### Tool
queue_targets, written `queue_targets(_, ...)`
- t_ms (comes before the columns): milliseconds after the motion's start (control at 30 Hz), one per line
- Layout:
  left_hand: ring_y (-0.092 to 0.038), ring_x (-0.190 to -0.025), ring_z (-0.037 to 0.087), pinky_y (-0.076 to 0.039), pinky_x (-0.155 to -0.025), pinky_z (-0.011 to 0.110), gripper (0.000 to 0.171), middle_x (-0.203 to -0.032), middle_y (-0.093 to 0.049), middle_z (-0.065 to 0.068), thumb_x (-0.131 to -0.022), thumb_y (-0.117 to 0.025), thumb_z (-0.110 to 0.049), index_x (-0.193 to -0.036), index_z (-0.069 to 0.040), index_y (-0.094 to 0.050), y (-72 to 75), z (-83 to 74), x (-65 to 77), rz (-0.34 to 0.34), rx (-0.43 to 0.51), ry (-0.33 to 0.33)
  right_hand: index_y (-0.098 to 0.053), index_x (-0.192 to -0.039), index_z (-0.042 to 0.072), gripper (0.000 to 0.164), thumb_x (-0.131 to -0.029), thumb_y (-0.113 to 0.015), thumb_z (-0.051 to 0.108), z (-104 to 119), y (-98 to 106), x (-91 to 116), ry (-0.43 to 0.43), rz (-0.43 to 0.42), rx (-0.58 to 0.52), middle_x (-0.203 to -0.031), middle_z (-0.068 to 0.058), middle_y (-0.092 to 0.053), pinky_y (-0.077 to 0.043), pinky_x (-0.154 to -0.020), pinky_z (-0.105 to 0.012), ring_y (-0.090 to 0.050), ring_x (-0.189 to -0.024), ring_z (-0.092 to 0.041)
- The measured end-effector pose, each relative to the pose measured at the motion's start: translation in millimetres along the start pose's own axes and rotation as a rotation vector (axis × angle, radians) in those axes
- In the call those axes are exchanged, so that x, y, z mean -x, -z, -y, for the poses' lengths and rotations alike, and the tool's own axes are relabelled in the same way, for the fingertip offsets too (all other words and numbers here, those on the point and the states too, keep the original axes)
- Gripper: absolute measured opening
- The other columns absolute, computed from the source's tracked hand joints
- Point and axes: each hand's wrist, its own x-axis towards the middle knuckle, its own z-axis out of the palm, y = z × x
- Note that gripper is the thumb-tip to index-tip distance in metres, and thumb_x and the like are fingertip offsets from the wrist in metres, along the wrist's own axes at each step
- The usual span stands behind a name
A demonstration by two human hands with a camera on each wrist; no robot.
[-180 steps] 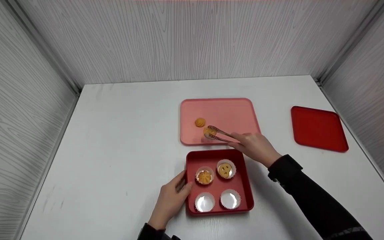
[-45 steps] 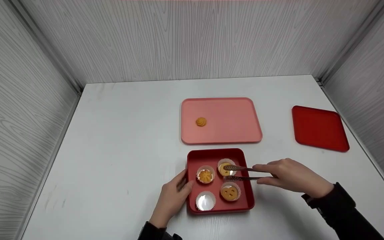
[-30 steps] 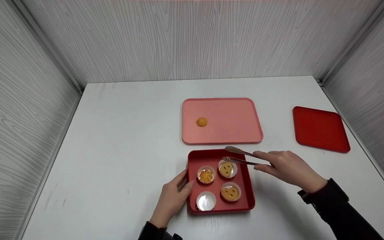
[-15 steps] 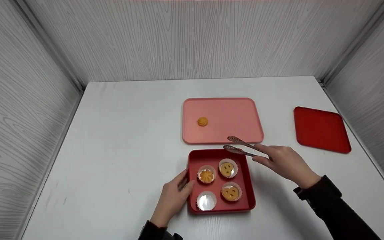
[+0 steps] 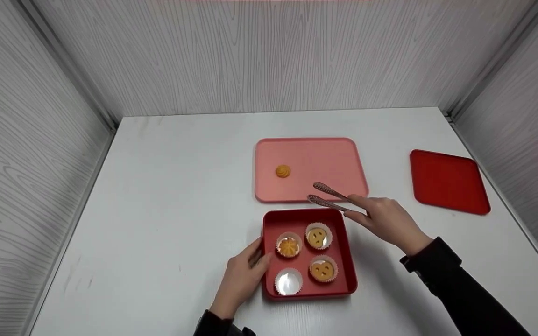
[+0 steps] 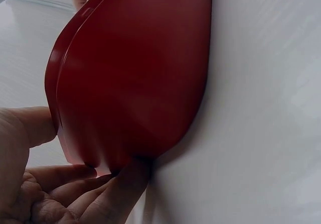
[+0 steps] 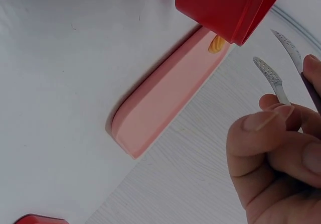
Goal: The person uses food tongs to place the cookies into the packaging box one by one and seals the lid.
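In the head view my right hand pinches metal tongs, whose tips stand apart with nothing between them, over the front of the pink tray. One swirled cookie lies on that tray. My left hand grips the left wall of the red square box, thumb at the rim and fingers along the outside. Inside the box, a star-shaped cookie and two round cookies with holes, an upper one and a lower one, sit in paper cups. The lower-left paper cup is empty.
A flat red tray or lid lies at the right on the white table. The pink tray is just behind the box. Wood-grain panels enclose the back and both sides.
Over these seconds a round cookie went from the pink tray into the lower-right paper cup. Since then the tongs have lifted out of the box and moved back over the tray's front. The left hand stays put.
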Motion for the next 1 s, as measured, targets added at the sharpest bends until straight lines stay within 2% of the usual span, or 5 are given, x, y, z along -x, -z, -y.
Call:
queue_targets(267, -0.053, -0.137, 0.027, -0.043, -0.114, 0.044, 0.068, -0.149, -0.054, 0.016, -0.1, -0.062, -0.047, -0.152, -0.004, -0.049, 0.1, 0.0, -0.3, -0.008, 0.01, 0.024, -0.071, -0.124, 0.007, 0.036, -0.093, -0.077, 0.026, 3, -10, -22, -0.015, 0.022, -0.025, -0.1, -0.01, -0.078, -0.059, -0.07, -0.041, -0.071, -0.077, -0.021)
queue_targets(533, -0.054, -0.136, 0.026, -0.045, -0.112, 0.042, 0.066, -0.149, -0.054, 0.018, -0.101, -0.063, -0.043, -0.151, -0.002, -0.049, -1.8, 1.0, -0.9, -0.012, 0.012, -0.001, -0.071, -0.114, 0.008, 0.028, -0.095, -0.075, 0.028, 3, -19, -47, 0.018, 0.023, -0.035, -0.087, -0.007, -0.075, -0.057, -0.066, -0.037, -0.067, -0.071, -0.017)
queue_targets(1000, -0.053, -0.136, 0.03, -0.044, -0.113, 0.045, 0.066, -0.148, -0.054, 0.02, -0.1, -0.064, -0.042, -0.151, -0.002, -0.049, -1.0, 0.8, -0.5, -0.014, 0.001, -0.014, -0.071, -0.109, 0.002, 0.028, -0.095, -0.075, 0.027, 0, -30, -82, -0.013, 0.048, -0.02, -0.085, -0.013, -0.075, -0.056, -0.066, -0.042, -0.069, -0.072, -0.026)
